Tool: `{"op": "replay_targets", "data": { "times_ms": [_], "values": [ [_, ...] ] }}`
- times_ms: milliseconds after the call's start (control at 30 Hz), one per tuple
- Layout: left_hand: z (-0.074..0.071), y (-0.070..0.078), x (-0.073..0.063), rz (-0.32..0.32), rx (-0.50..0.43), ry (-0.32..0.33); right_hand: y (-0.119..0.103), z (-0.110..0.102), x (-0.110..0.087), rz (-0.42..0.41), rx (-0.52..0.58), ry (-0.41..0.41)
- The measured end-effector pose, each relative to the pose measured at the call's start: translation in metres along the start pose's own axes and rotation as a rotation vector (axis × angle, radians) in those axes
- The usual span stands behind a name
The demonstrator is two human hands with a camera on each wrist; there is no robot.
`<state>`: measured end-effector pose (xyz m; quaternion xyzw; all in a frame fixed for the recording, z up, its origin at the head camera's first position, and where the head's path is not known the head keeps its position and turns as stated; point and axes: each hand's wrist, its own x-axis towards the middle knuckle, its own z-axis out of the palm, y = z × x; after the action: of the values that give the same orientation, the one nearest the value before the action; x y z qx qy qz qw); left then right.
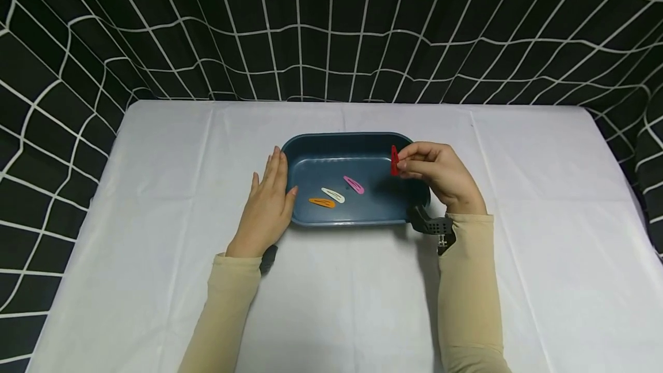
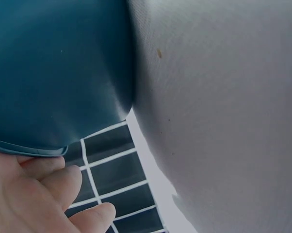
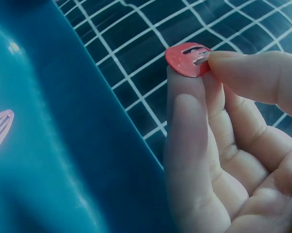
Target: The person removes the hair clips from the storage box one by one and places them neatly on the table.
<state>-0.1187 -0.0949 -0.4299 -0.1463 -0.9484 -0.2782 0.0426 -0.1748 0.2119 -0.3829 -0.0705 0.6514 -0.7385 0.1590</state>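
A red snap hair clip (image 1: 395, 161) is pinched between the thumb and index finger of my right hand (image 1: 440, 171), above the right end of a blue tray (image 1: 357, 223). In the right wrist view the hair clip (image 3: 187, 60) shows its slotted face near the fingertips. My left hand (image 1: 266, 206) rests along the tray's left rim with its fingers straight. Inside the tray lie a pink hair clip (image 1: 354, 184), a white hair clip (image 1: 333, 195) and an orange hair clip (image 1: 322, 202). The left wrist view shows the tray's outer wall (image 2: 58, 73) beside the fingers.
A white cloth (image 1: 155, 189) covers the table under the tray. Behind the table's far edge hangs a dark backdrop with white netting (image 1: 331, 33), which also runs down both sides. A black wrist camera mount (image 1: 430, 223) sits at the right wrist, close to the tray's corner.
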Motion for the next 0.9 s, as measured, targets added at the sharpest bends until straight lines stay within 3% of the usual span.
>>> {"op": "replay_targets", "data": {
  "times_ms": [533, 900],
  "values": [
    [-0.0006, 0.0022, -0.002, -0.004, 0.01, -0.008, 0.0039, 0.0012, -0.0051, -0.035, 0.043, 0.055],
    [-0.0031, 0.0046, -0.0012, -0.009, 0.076, -0.018, 0.0046, -0.0023, -0.006, -0.066, 0.124, 0.053]
  ]
}}
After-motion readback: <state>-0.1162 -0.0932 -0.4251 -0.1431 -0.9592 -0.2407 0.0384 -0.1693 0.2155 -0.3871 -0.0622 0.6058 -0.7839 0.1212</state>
